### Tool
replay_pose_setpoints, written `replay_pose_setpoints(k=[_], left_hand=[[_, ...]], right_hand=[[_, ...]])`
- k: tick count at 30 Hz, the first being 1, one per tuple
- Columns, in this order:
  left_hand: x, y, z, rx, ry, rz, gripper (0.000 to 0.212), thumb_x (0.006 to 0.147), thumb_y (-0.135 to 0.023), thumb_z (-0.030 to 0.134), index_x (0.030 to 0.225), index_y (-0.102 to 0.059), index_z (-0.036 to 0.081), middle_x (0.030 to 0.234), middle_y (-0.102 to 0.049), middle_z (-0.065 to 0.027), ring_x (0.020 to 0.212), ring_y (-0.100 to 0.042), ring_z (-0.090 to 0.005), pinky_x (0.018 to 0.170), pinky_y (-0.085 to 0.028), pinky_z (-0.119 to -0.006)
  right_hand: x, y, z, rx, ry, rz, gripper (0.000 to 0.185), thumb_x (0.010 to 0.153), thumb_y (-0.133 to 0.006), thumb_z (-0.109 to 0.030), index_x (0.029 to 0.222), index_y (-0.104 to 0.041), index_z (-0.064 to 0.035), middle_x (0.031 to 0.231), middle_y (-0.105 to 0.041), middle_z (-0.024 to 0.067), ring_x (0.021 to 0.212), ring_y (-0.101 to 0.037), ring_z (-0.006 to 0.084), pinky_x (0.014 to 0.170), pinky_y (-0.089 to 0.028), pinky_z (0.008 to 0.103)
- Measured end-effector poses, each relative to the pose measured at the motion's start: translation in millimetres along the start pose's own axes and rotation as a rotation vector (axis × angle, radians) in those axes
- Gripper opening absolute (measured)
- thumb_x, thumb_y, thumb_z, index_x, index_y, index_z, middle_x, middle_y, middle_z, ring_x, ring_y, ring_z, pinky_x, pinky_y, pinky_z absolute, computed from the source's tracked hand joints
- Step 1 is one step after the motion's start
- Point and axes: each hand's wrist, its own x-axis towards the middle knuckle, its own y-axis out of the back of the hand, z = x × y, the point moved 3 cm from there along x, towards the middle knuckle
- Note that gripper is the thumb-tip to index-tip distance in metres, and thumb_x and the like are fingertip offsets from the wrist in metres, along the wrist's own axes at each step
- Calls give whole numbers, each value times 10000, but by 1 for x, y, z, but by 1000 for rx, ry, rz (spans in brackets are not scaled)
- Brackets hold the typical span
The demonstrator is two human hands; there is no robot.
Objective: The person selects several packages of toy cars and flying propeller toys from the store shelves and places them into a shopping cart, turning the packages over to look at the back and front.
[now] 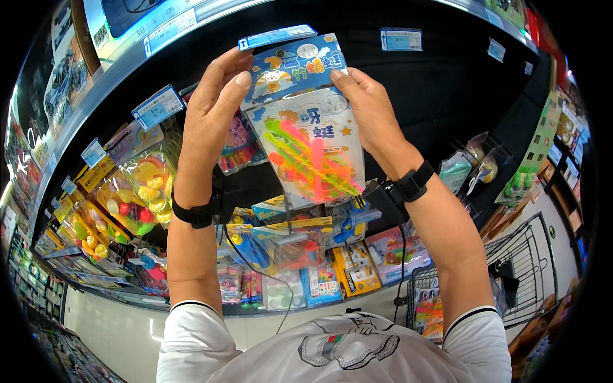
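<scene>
A bagged plastic toy pack (313, 158) with a blue printed header card (294, 69) hangs in front of me. Inside its clear bag lie neon green, pink and orange pieces, including twisted sticks. My right hand (366, 103) pinches the right edge of the header, thumb in front and fingers mostly hidden behind. At the left edge, my left hand (218, 95) has its thumb against the card, with fingers curled close under a blue-edged price tag (278, 37). That tag stands right above the header. Both wrists wear black straps with devices attached.
Bagged toy food sets (129, 206) hang at left beside more price tags (159, 107). Boxed and bagged toys (354, 268) fill the lower shelf. A wire shopping cart (522, 268) stands at lower right, holding packages (428, 311). Thin cables (287, 287) hang from the wrist devices.
</scene>
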Motion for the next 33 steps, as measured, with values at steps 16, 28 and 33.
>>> replay_pose_setpoints(k=[16,28,33], left_hand=[[-44,-6,-19,-140,239,-65,472,986,-593,273,1370,-537,6,1329,-589,-151,1264,-544,-232,1070,-410,-355],[-114,-30,-43,-201,430,-15,425,996,-556,248,1349,-564,11,1303,-609,-123,1254,-549,-215,1047,-417,-350],[-159,-95,-73,-209,562,-96,427,1002,-546,261,1342,-567,4,1275,-622,-135,1229,-571,-227,1014,-454,-373]], right_hand=[[89,11,77,-36,-135,112,327,961,-627,-189,1148,-635,79,1025,-699,168,862,-678,230,769,-533,349],[108,47,107,-589,-107,66,337,961,-626,-315,1086,-673,-6,1013,-683,131,914,-640,198,759,-491,339],[28,110,101,-324,-112,56,431,937,-656,-353,1145,-621,23,1019,-658,122,919,-631,223,753,-527,377]])
